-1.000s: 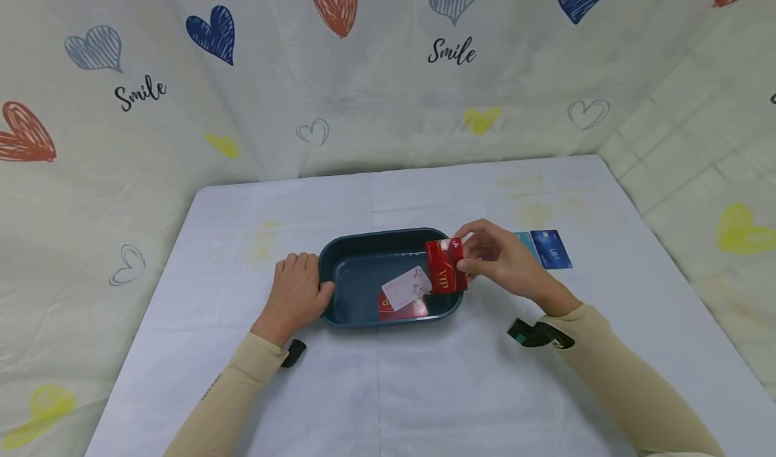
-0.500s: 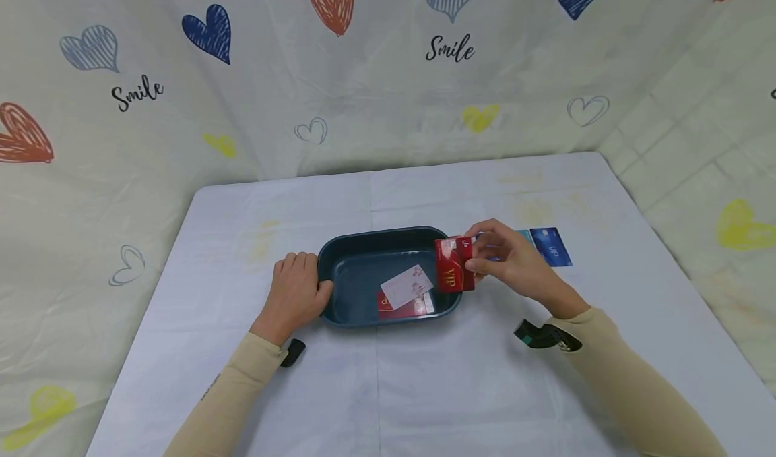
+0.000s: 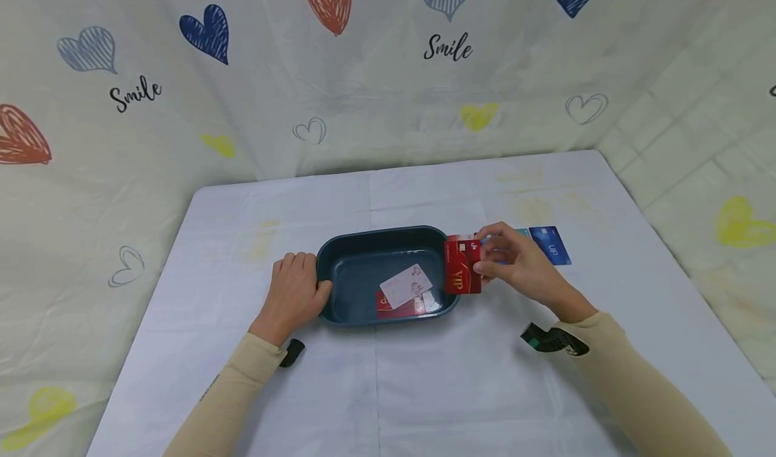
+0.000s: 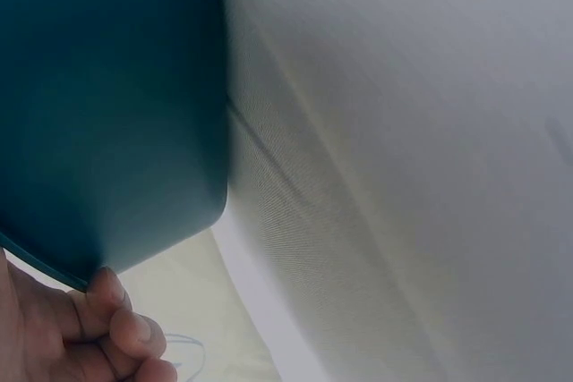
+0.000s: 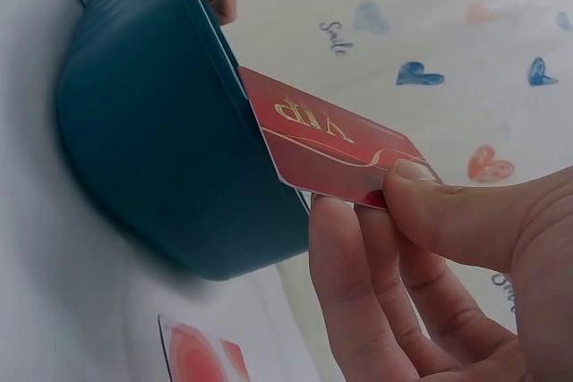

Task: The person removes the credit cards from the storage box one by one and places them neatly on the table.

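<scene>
Fingers (image 5: 340,266) on red card (image 5: 327,136) near tray rim (image 3: 382,232)

Both sleeved forearms (image 3: 224,389) reach forward; left hand (image 3: 292,292) grips; right hand (image 3: 526,268) pinches between thumb (image 5: 448,216) and fingers (image 5: 349,284).

Near the centre of the head view, a red card (image 3: 397,311) is partly covered by a white card (image 3: 405,286), and a teal card (image 3: 523,232) is mostly hidden by the right hand (image 3: 518,263). In the right wrist view, one end of the VIP card (image 5: 327,142) is covered by the thumb, and a red-and-white card (image 5: 203,357) is cut off at the bottom. In the left wrist view, the tray (image 4: 116,131) is cut off at upper left, the left hand (image 4: 72,337) at lower left.
</scene>
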Demonstrator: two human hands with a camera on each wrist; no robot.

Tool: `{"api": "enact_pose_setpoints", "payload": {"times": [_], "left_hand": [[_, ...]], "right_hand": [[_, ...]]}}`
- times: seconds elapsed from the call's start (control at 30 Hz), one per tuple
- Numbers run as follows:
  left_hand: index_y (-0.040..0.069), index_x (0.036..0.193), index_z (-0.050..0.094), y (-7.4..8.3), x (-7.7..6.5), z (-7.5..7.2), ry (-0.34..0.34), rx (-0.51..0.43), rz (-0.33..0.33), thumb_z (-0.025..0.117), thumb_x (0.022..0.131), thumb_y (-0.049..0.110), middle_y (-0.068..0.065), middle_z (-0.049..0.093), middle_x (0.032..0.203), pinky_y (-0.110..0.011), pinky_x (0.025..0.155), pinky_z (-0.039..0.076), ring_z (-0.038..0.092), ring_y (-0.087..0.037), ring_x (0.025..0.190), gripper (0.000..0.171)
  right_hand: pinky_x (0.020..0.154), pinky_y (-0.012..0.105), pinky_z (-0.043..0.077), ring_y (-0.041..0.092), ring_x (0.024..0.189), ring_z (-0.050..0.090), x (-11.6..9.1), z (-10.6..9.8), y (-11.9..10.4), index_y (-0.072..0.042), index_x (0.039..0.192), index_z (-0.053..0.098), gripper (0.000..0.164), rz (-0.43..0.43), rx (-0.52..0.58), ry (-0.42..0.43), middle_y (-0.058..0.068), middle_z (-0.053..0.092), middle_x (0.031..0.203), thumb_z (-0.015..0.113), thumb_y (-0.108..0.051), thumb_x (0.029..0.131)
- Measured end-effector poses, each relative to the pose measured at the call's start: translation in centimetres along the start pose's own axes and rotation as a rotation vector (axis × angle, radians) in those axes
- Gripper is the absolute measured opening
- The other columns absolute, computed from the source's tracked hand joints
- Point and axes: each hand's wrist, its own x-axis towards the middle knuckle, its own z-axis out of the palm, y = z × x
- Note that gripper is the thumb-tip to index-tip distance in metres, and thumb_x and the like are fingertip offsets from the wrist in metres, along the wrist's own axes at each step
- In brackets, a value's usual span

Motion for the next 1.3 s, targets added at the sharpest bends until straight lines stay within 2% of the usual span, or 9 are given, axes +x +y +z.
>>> {"api": "enact_pose_setpoints", "payload": {"times": [0.27,0.5,0.83,1.13,1.3], "left_hand": [[0.004,0.088,0.053,0.0,0.0,0.1,0.01,0.008,0.007,0.057,0.092,0.02,-0.01,0.047,0.079,-0.046,0.083,0.037,0.039,-0.028,0.078,0.017],[0.005,0.086,0.051,-0.1,-0.1,0.1,0.011,0.01,0.012,0.056,0.092,0.019,-0.009,0.045,0.077,-0.045,0.082,0.036,0.038,-0.027,0.077,0.016],[0.004,0.086,0.051,0.0,0.0,-0.1,0.011,0.016,0.003,0.054,0.09,0.02,-0.01,0.046,0.078,-0.046,0.082,0.037,0.039,-0.029,0.077,0.017],[0.004,0.087,0.052,0.1,0.0,-0.1,0.01,0.02,0.006,0.054,0.091,0.022,-0.01,0.047,0.078,-0.046,0.083,0.037,0.041,-0.029,0.078,0.018],[0.004,0.087,0.051,0.2,0.0,-0.1,0.009,0.016,0.007,0.054,0.091,0.021,-0.01,0.047,0.078,-0.046,0.082,0.037,0.04,-0.029,0.078,0.018]], "right_hand": [[0.075,0.035,0.062,0.021,0.085,0.071,-0.6,-0.5,0.2,-0.013,0.133,0.051,0.045,0.009,-0.003,0.008,0.016,0.065,0.107,0.073,-0.011,0.094],[0.075,0.032,0.062,0.019,0.086,0.072,-0.9,-0.9,0.8,-0.013,0.134,0.05,0.045,0.014,-0.005,0.018,0.012,0.065,0.106,0.073,-0.013,0.095],[0.072,0.034,0.063,0.016,0.082,0.073,-1.4,-1.6,1.4,-0.013,0.131,0.051,0.041,-0.028,-0.023,0.026,0.007,0.065,0.1,0.071,-0.011,0.096],[0.074,0.033,0.063,0.016,0.082,0.073,-2.0,-1.9,1.3,-0.012,0.135,0.05,0.044,0.026,-0.041,0.019,0.018,0.064,0.105,0.071,-0.014,0.096],[0.075,0.035,0.063,0.015,0.083,0.074,-2.2,-1.8,1.8,-0.013,0.134,0.05,0.043,0.03,-0.063,0.023,0.015,0.064,0.104,0.071,-0.015,0.097]]}}
